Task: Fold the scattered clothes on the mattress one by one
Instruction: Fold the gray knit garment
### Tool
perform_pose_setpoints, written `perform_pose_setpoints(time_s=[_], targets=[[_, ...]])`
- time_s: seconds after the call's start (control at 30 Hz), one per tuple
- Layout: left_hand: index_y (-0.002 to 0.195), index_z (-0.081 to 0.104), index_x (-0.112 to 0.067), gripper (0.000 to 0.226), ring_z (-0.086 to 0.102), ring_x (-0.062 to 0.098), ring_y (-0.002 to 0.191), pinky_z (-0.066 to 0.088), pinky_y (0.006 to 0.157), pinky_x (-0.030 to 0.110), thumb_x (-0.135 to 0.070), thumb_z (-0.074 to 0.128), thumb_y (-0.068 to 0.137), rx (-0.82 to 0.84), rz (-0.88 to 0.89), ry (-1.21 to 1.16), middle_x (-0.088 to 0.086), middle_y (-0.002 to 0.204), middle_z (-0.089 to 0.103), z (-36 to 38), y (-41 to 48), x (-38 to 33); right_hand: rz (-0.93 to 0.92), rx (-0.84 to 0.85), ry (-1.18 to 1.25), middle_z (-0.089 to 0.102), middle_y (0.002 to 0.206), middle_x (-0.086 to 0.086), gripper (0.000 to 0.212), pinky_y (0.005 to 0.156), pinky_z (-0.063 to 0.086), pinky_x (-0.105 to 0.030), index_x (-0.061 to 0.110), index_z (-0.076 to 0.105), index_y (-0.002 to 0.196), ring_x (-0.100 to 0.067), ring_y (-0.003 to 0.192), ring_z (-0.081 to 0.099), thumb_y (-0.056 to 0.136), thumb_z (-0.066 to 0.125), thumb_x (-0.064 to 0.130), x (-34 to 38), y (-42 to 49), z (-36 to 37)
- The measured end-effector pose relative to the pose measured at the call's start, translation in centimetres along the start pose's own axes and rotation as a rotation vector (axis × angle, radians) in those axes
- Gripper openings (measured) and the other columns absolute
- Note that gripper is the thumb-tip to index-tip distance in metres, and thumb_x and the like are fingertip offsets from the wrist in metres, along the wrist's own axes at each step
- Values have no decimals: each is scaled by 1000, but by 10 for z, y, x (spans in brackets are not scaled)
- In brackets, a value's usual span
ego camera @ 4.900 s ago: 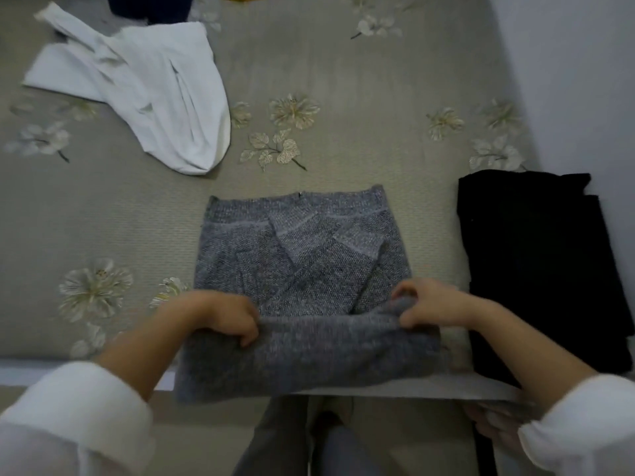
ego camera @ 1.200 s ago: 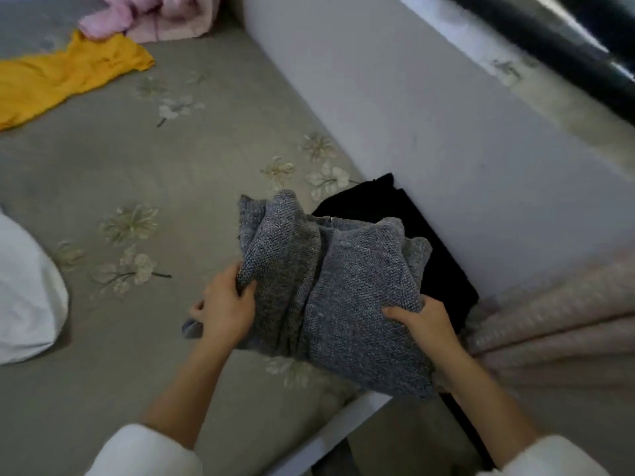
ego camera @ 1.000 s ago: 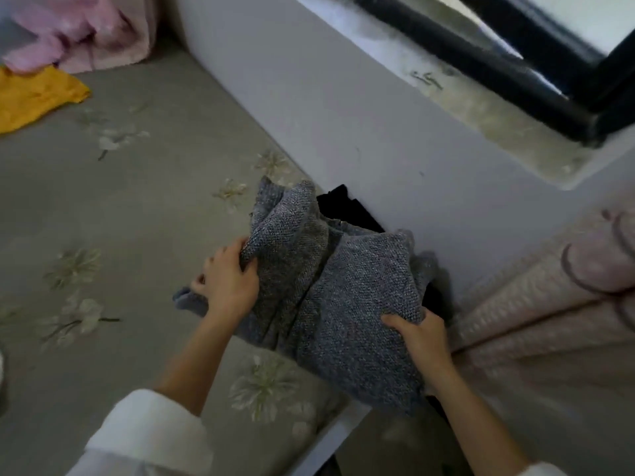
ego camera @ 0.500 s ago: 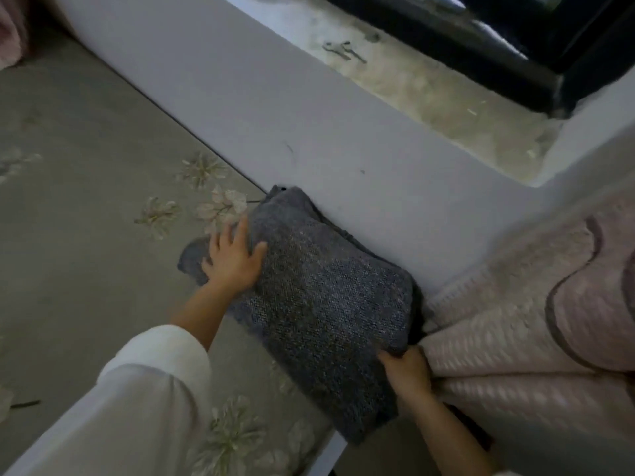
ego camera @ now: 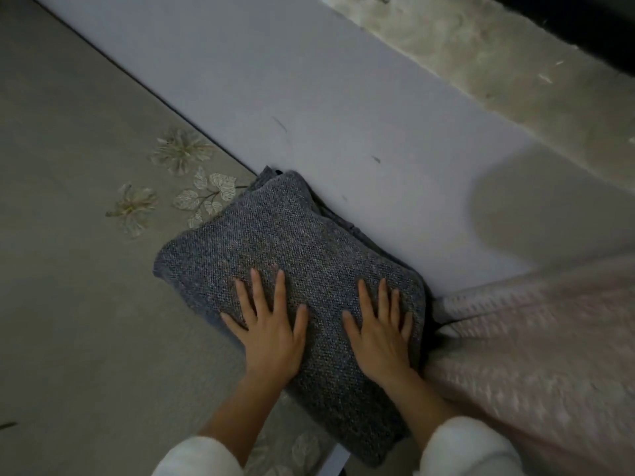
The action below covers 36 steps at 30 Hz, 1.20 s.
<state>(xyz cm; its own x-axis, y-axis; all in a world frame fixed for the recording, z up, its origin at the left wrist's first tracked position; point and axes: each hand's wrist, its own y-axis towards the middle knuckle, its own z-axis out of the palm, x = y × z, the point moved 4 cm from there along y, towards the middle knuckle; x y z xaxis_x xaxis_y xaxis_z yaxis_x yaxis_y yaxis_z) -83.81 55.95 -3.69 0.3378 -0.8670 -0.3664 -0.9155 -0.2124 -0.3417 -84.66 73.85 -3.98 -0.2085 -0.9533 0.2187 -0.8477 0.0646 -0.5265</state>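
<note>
Pressing flat w/ spread fingers, left hand (ego camera: 271,333) & right hand (ego camera: 379,333) rest on folded grey sweater (ego camera: 292,249), on mattress (ego camera: 75,235) against wall (ego camera: 309,97)

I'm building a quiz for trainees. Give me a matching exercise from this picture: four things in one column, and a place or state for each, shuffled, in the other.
Things:
1 grey sweater
2 left hand
3 pink quilt
4 flower print

Places or states:
A printed on the mattress, left of the sweater
B folded, against the wall
C flat, fingers spread, pressing on the sweater
D lying right of the sweater

Pairs: 1-B; 2-C; 3-D; 4-A
</note>
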Motion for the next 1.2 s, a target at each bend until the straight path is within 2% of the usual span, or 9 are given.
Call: perform_pose_setpoints(time_s=[0.1,0.23,0.5,0.57,0.63,0.77,0.93,1.03,1.2], targets=[[145,-14,-44,66,-39,20,136,-23,103,60,-67,2,85,39,51,42,-6,152,-32,12,0,-7,1,-2,-62,-20,159,2,61,115,-8,-53,42,-14,148,-22,146,-19,96,14,60,-13,15,-3],[143,-22,-44,63,-45,22,130,-16,103,69,-67,3,90,160,26,118,-5,144,-43,25,23,-11,11,57,-71,-20,159,3,58,115,-7,-54,43,-13,148,-22,146,-17,98,14,57,-15,32,-3],[148,-11,-45,69,-36,23,138,-18,104,66,-68,23,92,363,40,38,-6,154,-31,16,42,-8,44,180,-83,-21,159,-2,58,114,-3,-58,39,-11,150,-26,146,-17,100,15,54,-8,46,-8],[150,-3,-44,66,-32,20,140,-20,106,60,-64,26,94,318,80,-38,-8,156,-26,3,29,-2,14,83,-61,-6,161,-4,59,114,3,-56,33,3,152,-27,147,-6,100,24,51,-4,35,-18],[152,2,-38,60,-25,17,143,-16,112,51,-53,27,99,190,91,-129,-7,158,-19,-10,5,12,-70,-114,4,19,157,-8,52,113,11,-51,21,30,147,-26,143,12,99,38,40,3,19,-28],[152,3,-28,60,-11,20,147,0,119,39,-39,32,101,53,-116,-330,1,160,-10,-16,-60,59,-325,-318,122,47,137,-3,29,106,21,-46,16,57,120,-21,129,31,94,52,25,39,-26,-28],[152,8,-21,59,4,25,147,6,118,35,-33,36,101,31,-356,-395,10,160,4,-22,-148,133,-579,-222,99,56,123,-2,44,94,34,-43,16,61,111,-16,117,36,84,35,39,111,-95,20],[152,15,-19,58,12,27,145,12,117,35,-34,36,101,-2,-459,-410,12,158,14,-32,-203,184,-700,-51,-32,53,125,0,48,96,32,-37,19,57,116,-17,119,40,83,31,41,152,-149,64],[151,21,-16,56,20,28,142,20,114,37,-32,39,100,-78,-576,-482,12,155,24,-52,-303,269,-811,65,-141,56,119,-4,69,94,35,-41,16,58,117,-26,116,48,70,20,49,200,-248,135]])
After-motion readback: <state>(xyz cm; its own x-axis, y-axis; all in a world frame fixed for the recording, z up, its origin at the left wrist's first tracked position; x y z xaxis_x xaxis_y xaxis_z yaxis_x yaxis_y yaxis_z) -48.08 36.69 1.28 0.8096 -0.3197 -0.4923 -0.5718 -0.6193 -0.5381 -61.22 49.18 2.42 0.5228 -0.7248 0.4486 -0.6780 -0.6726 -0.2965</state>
